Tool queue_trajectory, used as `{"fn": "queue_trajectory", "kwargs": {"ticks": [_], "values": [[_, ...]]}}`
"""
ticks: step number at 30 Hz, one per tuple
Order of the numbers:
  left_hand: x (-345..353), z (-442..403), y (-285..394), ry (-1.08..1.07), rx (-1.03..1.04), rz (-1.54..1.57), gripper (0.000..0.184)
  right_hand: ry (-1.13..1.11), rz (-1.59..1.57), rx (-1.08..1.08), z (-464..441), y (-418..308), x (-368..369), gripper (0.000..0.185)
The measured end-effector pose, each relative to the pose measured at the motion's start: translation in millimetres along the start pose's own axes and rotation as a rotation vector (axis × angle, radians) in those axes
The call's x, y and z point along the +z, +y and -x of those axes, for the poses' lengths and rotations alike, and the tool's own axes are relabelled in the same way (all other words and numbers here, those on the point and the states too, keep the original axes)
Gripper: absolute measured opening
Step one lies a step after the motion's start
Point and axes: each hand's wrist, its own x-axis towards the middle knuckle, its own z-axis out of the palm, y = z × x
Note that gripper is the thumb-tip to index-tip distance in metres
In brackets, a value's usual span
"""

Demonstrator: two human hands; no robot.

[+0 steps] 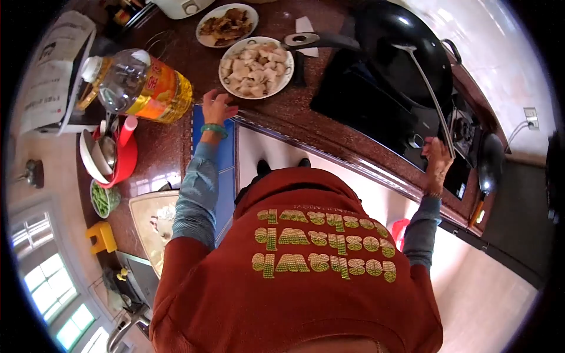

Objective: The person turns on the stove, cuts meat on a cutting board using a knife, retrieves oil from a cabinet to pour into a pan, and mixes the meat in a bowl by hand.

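Observation:
My left hand [218, 110], with a green bangle at its wrist, is over the counter's front edge with fingers apart and nothing in it. Beside it stands a large cooking oil bottle [145, 86], part full. Just beyond is a plate of pale cut chunks [257, 67]. My right hand [437, 157] is closed at the handle end of a long metal spatula [428, 82]; its exact grip is partly hidden. The spatula's head rests inside a black wok [385, 62] on the black cooktop [353, 88].
A plate of browned pieces [228, 25] sits farther back. On the left are a red basin [125, 154], a bowl of green vegetables [105, 199] and a cutting board [147, 215]. A smaller pan [489, 162] is at the right.

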Motion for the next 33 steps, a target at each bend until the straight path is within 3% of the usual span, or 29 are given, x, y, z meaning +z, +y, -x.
{"fn": "queue_trajectory", "kwargs": {"ticks": [2, 4, 7, 10, 11, 12, 14, 15, 16, 19, 21, 22, 23, 24, 25, 27, 28, 30, 32, 33], "values": [[0, -7, 4, -0.047, -0.083, -0.004, 0.049, 0.036, -0.084, 0.047, 19, -18, 39, 0.05], [-2, -3, 4, -0.062, -0.005, -0.09, 0.045, -0.006, -0.06, 0.106, 23, 2, 55, 0.043], [-17, 17, -8, -0.07, 0.163, 0.012, 0.022, -0.253, -0.014, 0.366, 31, 23, 85, 0.029], [-44, 44, 1, 0.109, 0.204, 0.09, 0.021, -0.613, 0.065, 0.324, 45, 35, 152, 0.027], [-56, 50, 3, 0.168, 0.21, 0.117, 0.02, -0.698, 0.068, 0.376, 54, 9, 190, 0.024], [-68, 56, 4, 0.223, 0.215, 0.145, 0.019, -0.852, 0.19, 0.301, 58, -28, 228, 0.02], [-98, 55, -2, 0.295, 0.167, 0.167, 0.02, -0.971, 0.101, -0.052, 66, -85, 297, 0.018], [-112, 54, -5, 0.315, 0.124, 0.202, 0.021, -1.012, 0.016, -0.111, 68, -108, 329, 0.018], [-123, 55, -6, 0.331, 0.083, 0.238, 0.021, -1.028, 0.041, -0.433, 68, -150, 358, 0.021], [-140, 62, -4, 0.349, 0.032, 0.319, 0.022, -0.836, -0.153, -1.048, 80, -243, 441, 0.036], [-146, 65, -2, 0.341, 0.0, 0.34, 0.021, -0.731, -0.234, -1.323, 91, -293, 486, 0.047], [-146, 66, -3, 0.343, -0.04, 0.365, 0.02, -0.678, -0.11, -1.442, 94, -308, 506, 0.04], [-151, 67, -8, 0.307, -0.022, 0.407, 0.021, -0.806, 0.199, -1.34, 99, -321, 520, 0.026], [-156, 64, -12, 0.256, -0.013, 0.449, 0.023, -0.854, 0.305, -1.286, 106, -320, 539, 0.02], [-156, 64, -7, 0.254, -0.036, 0.443, 0.025, -0.724, 0.223, -1.36, 110, -316, 548, 0.019], [-159, 61, -6, 0.206, -0.058, 0.454, 0.029, -0.855, 0.174, -1.339, 110, -303, 568, 0.017], [-164, 56, -7, 0.169, -0.052, 0.474, 0.03, -0.717, 0.031, -1.356, 113, -295, 580, 0.015], [-170, 49, -5, 0.124, -0.102, 0.444, 0.032, -0.661, -0.15, -1.163, 108, -306, 582, 0.015], [-166, 47, 2, 0.096, -0.145, 0.392, 0.035, -0.708, -0.03, -1.011, 96, -321, 567, 0.015], [-167, 46, 2, 0.117, -0.135, 0.393, 0.036, -0.589, -0.088, -0.973, 95, -321, 569, 0.016]]}}
